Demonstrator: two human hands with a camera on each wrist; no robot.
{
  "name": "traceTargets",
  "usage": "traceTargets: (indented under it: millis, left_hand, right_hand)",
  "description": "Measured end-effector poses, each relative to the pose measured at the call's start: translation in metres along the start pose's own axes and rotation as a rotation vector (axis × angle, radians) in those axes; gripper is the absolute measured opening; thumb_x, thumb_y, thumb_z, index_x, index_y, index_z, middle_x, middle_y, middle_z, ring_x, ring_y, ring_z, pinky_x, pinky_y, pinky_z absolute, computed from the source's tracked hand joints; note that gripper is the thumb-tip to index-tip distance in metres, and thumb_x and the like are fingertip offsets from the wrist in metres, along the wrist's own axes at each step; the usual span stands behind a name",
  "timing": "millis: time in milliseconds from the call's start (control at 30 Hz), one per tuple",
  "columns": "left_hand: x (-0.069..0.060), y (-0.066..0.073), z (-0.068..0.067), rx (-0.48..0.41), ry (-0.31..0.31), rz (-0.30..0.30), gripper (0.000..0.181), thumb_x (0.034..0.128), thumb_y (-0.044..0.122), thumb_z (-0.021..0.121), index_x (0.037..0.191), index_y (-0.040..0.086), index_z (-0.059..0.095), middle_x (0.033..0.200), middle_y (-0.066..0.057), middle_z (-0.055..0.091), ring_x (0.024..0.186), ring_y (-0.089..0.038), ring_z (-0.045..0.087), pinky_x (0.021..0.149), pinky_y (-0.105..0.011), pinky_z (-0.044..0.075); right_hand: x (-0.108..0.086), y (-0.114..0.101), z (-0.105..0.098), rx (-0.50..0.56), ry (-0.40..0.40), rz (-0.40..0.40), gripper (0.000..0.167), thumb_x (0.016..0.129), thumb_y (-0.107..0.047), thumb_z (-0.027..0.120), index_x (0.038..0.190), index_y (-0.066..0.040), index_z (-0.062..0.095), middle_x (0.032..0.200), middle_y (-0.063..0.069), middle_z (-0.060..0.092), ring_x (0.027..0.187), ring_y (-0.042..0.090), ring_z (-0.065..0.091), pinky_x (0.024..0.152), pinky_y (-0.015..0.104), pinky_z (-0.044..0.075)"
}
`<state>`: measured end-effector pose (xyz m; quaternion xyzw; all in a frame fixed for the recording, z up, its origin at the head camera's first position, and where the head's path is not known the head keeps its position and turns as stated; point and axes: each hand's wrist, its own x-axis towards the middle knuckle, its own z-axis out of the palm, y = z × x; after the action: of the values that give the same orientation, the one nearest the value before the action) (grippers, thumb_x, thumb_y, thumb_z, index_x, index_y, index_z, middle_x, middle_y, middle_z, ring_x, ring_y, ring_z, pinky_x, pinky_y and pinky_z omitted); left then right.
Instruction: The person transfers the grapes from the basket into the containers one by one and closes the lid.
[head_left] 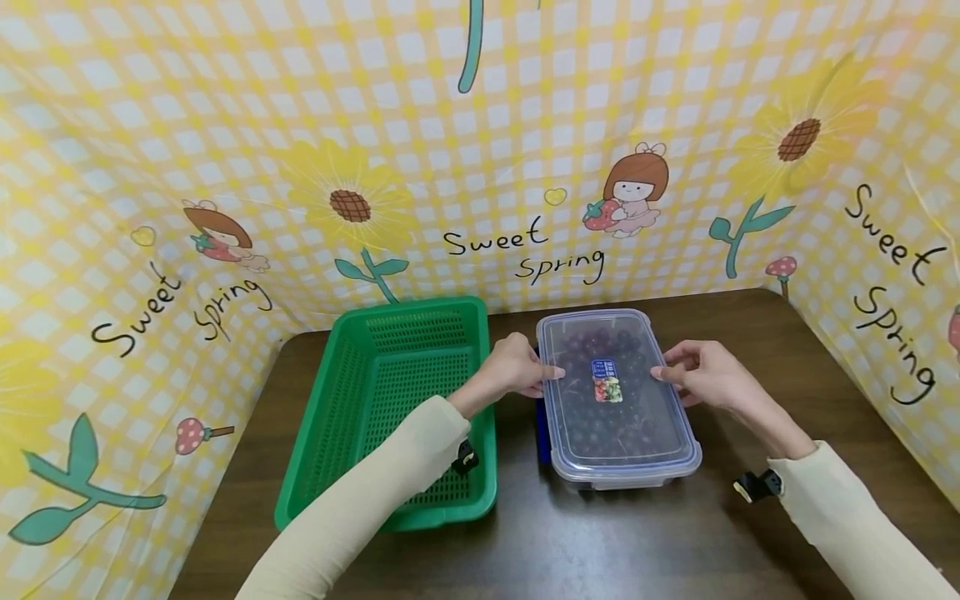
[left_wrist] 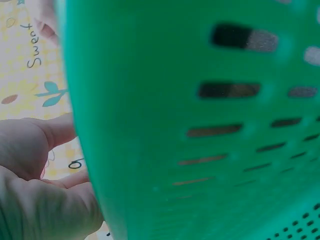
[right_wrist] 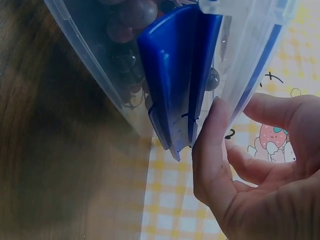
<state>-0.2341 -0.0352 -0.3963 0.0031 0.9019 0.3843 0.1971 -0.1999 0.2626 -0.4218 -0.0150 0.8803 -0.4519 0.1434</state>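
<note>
A clear plastic food box (right_wrist: 100, 55) with dark round grapes (right_wrist: 137, 12) inside stands on the table. Over it lies a transparent lid (head_left: 618, 437) with a blue-edged rim and a label. My left hand (head_left: 513, 367) pinches the lid's left edge, thumb on top. At the opposite edge my right hand (head_left: 705, 372) grips the rim, its thumb on the lid and fingers below. A blue side latch (right_wrist: 172, 65) hangs unfastened in the right wrist view. The basket wall hides part of my left hand in the left wrist view.
A green slotted plastic basket (head_left: 300, 450) stands left of the box, under my left forearm. Brown wooden table (head_left: 525, 550) lies around both. A yellow checked cloth (head_left: 465, 167) with printed flowers hangs behind and at the sides.
</note>
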Motion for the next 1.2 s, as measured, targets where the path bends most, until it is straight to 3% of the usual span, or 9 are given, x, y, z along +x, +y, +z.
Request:
traceTargets:
  millis: [367, 533, 633, 700, 767, 833, 1033, 1200]
  left_hand:
    - [-0.003, 0.001, -0.005, 0.059, -0.028, 0.006, 0.036, 0.093, 0.029, 0.082, 0.074, 0.0, 0.074, 0.08, -0.016, 0.076, 0.077, -0.029, 0.079, 0.059, -0.027, 0.062]
    - [0.001, -0.002, -0.008, 0.022, -0.091, -0.032, 0.051, 0.0941, 0.034, 0.081, 0.062, 0.012, 0.048, 0.069, -0.01, 0.059, 0.087, -0.029, 0.077, 0.065, -0.032, 0.065]
    - [0.002, -0.006, -0.009, -0.075, -0.152, -0.064, 0.045, 0.0955, 0.034, 0.079, 0.077, 0.009, 0.047, 0.086, -0.014, 0.059, 0.106, -0.038, 0.075, 0.079, -0.041, 0.066]
    - [0.002, -0.007, -0.009, -0.132, -0.187, -0.076, 0.039, 0.0969, 0.032, 0.078, 0.098, 0.002, 0.053, 0.11, -0.021, 0.06, 0.115, -0.043, 0.071, 0.087, -0.047, 0.064]
    - [0.002, -0.007, -0.01, -0.167, -0.204, -0.081, 0.049, 0.0978, 0.03, 0.077, 0.122, -0.004, 0.05, 0.137, -0.028, 0.053, 0.121, -0.047, 0.068, 0.09, -0.05, 0.063]
    - [0.002, -0.006, -0.01, -0.173, -0.214, -0.084, 0.055, 0.0984, 0.029, 0.076, 0.131, -0.007, 0.049, 0.147, -0.03, 0.049, 0.122, -0.048, 0.067, 0.09, -0.05, 0.063]
    - [0.004, -0.003, -0.011, -0.177, -0.232, -0.1, 0.05, 0.0994, 0.026, 0.075, 0.129, -0.006, 0.05, 0.143, -0.028, 0.052, 0.121, -0.048, 0.068, 0.086, -0.047, 0.065]
    - [0.005, -0.002, -0.011, -0.185, -0.262, -0.113, 0.072, 0.101, 0.025, 0.072, 0.152, -0.006, 0.032, 0.144, -0.034, 0.05, 0.121, -0.049, 0.066, 0.09, -0.051, 0.063]
  right_hand:
    - [0.001, 0.0, 0.003, -0.008, 0.0, -0.02, 0.055, 0.102, -0.03, 0.07, 0.134, 0.011, 0.055, 0.097, 0.015, 0.066, 0.08, 0.018, 0.072, 0.075, 0.043, 0.065]
    - [0.001, -0.002, 0.002, -0.025, 0.004, -0.015, 0.055, 0.102, -0.03, 0.071, 0.134, 0.012, 0.055, 0.098, 0.015, 0.065, 0.081, 0.019, 0.071, 0.076, 0.044, 0.065]
    - [0.001, 0.0, 0.001, -0.032, 0.003, -0.011, 0.055, 0.102, -0.029, 0.071, 0.134, 0.013, 0.054, 0.097, 0.015, 0.065, 0.08, 0.019, 0.071, 0.075, 0.043, 0.065]
    - [0.0, 0.0, 0.001, -0.035, 0.004, -0.013, 0.055, 0.102, -0.029, 0.071, 0.134, 0.012, 0.055, 0.096, 0.014, 0.065, 0.08, 0.018, 0.07, 0.074, 0.042, 0.065]
    - [0.0, 0.0, 0.001, -0.037, 0.006, -0.019, 0.054, 0.101, -0.028, 0.071, 0.133, 0.012, 0.055, 0.094, 0.014, 0.065, 0.078, 0.018, 0.07, 0.074, 0.043, 0.065]
    - [0.0, 0.0, 0.001, -0.04, 0.008, -0.023, 0.054, 0.101, -0.029, 0.072, 0.132, 0.013, 0.055, 0.094, 0.014, 0.065, 0.078, 0.017, 0.069, 0.074, 0.043, 0.065]
    - [0.0, -0.001, 0.001, -0.037, 0.004, -0.018, 0.056, 0.102, -0.03, 0.071, 0.135, 0.013, 0.054, 0.097, 0.016, 0.066, 0.081, 0.019, 0.069, 0.076, 0.044, 0.065]
    - [-0.001, 0.0, 0.001, -0.036, 0.004, -0.008, 0.056, 0.102, -0.03, 0.071, 0.135, 0.012, 0.054, 0.096, 0.015, 0.065, 0.08, 0.02, 0.07, 0.076, 0.043, 0.065]
